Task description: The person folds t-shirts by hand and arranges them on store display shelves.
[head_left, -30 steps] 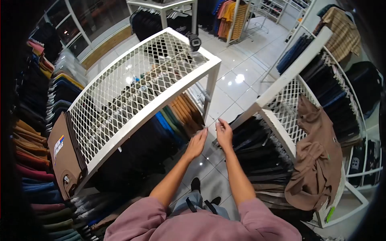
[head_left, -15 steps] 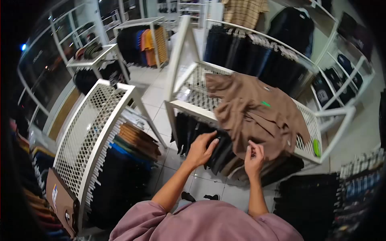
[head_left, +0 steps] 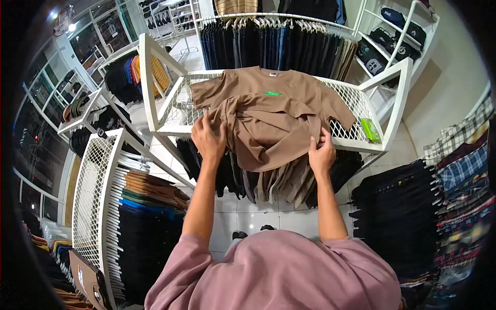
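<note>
A brown T-shirt (head_left: 268, 121) with a small green print on its chest lies on a white mesh-topped rack, collar away from me. Its lower part is bunched and folded up, and the hem hangs over the rack's front edge. My left hand (head_left: 209, 140) rests against the left side of the shirt, fingers stretched and thumb apart. At the lower right side, my right hand (head_left: 322, 152) pinches the shirt's edge between thumb and fingers. A bright green packet (head_left: 370, 130) lies on the mesh to the right of the shirt.
The white rack (head_left: 150, 88) has raised end frames, with dark and tan garments hanging beneath. Another mesh-topped rack (head_left: 93, 170) stands left, a folded brown shirt (head_left: 88, 279) at its near end. Black clothes (head_left: 395, 222) and plaid shirts (head_left: 467, 175) hang on the right.
Both hands have moved from in front of the rack onto the shirt; the right now grips its edge. The view has turned and now faces the rack squarely.
</note>
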Demonstrator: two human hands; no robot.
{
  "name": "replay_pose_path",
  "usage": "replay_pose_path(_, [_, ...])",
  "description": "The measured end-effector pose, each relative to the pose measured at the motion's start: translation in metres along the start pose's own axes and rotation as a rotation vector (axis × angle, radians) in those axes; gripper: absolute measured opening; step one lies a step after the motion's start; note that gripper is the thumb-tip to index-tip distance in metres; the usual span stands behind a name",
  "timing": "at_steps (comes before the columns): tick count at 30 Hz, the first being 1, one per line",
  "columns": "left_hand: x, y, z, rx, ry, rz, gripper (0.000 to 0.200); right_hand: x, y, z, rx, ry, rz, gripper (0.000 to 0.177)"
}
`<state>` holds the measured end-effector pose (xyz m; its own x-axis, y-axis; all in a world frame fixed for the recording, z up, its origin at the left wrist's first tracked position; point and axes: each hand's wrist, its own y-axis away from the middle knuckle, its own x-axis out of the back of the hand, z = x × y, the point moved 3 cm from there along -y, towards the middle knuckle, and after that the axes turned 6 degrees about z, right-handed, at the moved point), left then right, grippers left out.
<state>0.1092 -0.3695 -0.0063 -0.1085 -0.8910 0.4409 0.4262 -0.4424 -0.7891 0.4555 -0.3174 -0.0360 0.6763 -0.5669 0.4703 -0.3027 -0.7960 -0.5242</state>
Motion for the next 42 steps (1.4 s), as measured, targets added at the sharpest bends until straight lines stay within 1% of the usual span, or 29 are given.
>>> replay_pose_path(2, [-0.017,-0.009,-0.023,-0.006,-0.091,-0.097,0.048,-0.007,-0.009,0.022,0.003,-0.048,0.018,0.040])
replay_pose_path(3, [-0.030,-0.012,-0.041,0.022,-0.060,-0.237,0.036,0.005,-0.010,0.012,-0.038,-0.089,-0.004,0.033])
replay_pose_path(4, [-0.029,-0.014,-0.042,-0.008,-0.011,-0.193,0.027,0.006,-0.012,0.020,-0.033,-0.090,-0.002,0.033])
replay_pose_path(6, [-0.022,-0.017,-0.048,0.151,0.220,-0.234,0.020,0.013,-0.015,0.041,0.044,-0.303,0.062,0.028])
replay_pose_path(7, [-0.015,-0.014,-0.052,0.337,0.430,-0.257,0.021,0.023,-0.014,0.047,-0.067,-0.473,0.038,0.026])
replay_pose_path(8, [0.010,-0.011,-0.042,0.392,0.656,-0.221,0.024,0.035,-0.012,0.059,-0.064,-0.475,0.061,0.029])
replay_pose_path(10, [0.016,0.016,-0.093,0.598,0.980,-0.204,0.030,0.058,-0.006,0.080,-0.283,-0.661,0.121,0.034])
replay_pose_path(11, [0.008,0.029,-0.123,0.591,1.325,-0.176,0.031,0.061,-0.006,0.105,-0.317,-0.787,0.126,0.037])
replay_pose_path(12, [0.032,0.026,-0.088,0.684,1.366,-0.119,0.035,0.061,-0.004,0.127,-0.349,-0.911,0.130,0.040])
replay_pose_path(13, [0.031,0.026,-0.094,0.696,1.232,-0.057,0.038,0.069,-0.003,0.122,-0.401,-1.012,0.016,0.039])
replay_pose_path(14, [0.030,0.025,-0.104,0.703,1.097,0.005,0.041,0.070,-0.003,0.128,-0.373,-0.907,0.046,0.041])
replay_pose_path(15, [0.025,0.022,-0.113,0.648,0.805,-0.061,0.040,0.068,-0.005,0.124,-0.389,-0.752,0.044,0.042])
replay_pose_path(17, [0.013,0.015,-0.101,0.615,0.546,-0.137,0.036,0.061,-0.013,0.094,-0.366,-0.494,0.020,0.048])
replay_pose_path(18, [0.010,0.013,-0.092,0.575,0.389,-0.182,0.038,0.049,-0.016,0.093,-0.237,-0.506,0.058,0.039])
replay_pose_path(19, [0.013,0.007,-0.075,0.467,0.342,-0.174,0.043,0.043,-0.018,0.080,-0.211,-0.345,0.049,0.035])
replay_pose_path(20, [0.017,0.006,-0.058,0.426,0.198,-0.208,0.036,0.036,-0.018,0.067,-0.184,-0.185,0.040,0.032])
replay_pose_path(21, [0.014,0.007,-0.054,0.455,0.245,-0.203,0.033,0.029,-0.016,0.060,-0.105,-0.010,0.121,0.031])
replay_pose_path(22, [0.011,0.006,-0.050,0.482,0.294,-0.197,0.030,0.024,-0.016,0.055,-0.058,0.004,0.141,0.025])
replay_pose_path(24, [0.011,0.006,-0.048,0.465,0.251,-0.205,0.025,0.020,-0.015,0.048,-0.107,0.033,0.104,0.021])
replay_pose_path(26, [0.013,0.008,-0.055,0.404,0.282,-0.180,0.021,0.022,-0.014,0.047,-0.080,0.024,0.104,0.020])
replay_pose_path(28, [0.023,0.010,-0.067,0.443,0.287,-0.205,0.021,0.025,-0.011,0.052,-0.035,-0.024,0.117,0.016])
replay_pose_path(30, [0.033,0.009,-0.070,0.470,0.238,-0.298,0.021,0.030,-0.007,0.051,-0.146,-0.078,0.062,0.016])
replay_pose_path(32, [0.029,0.003,-0.069,0.325,0.198,-0.208,0.019,0.033,-0.013,0.035,-0.114,-0.037,0.075,0.016])
replay_pose_path(34, [0.020,-0.022,-0.044,0.253,0.273,-0.173,0.020,0.030,-0.030,0.006,0.130,0.019,0.215,0.016])
replay_pose_path(35, [0.006,-0.035,-0.038,0.146,0.263,-0.204,0.020,0.019,-0.046,0.004,0.264,0.025,0.232,0.017])
replay_pose_path(36, [-0.013,-0.049,-0.032,0.062,0.330,-0.222,0.019,0.009,-0.063,-0.003,0.200,-0.012,0.138,0.017])
replay_pose_path(38, [-0.058,-0.080,-0.024,-0.149,0.275,-0.322,0.021,-0.028,-0.104,-0.010,0.313,-0.011,0.105,0.017])
replay_pose_path(40, [-0.098,-0.110,-0.016,-0.204,0.275,-0.325,0.021,-0.069,-0.147,-0.008,0.350,0.018,0.083,0.017])
replay_pose_path(42, [-0.156,-0.130,-0.025,-0.271,0.254,-0.378,0.023,-0.124,-0.187,0.015,0.448,0.107,-0.068,0.022])
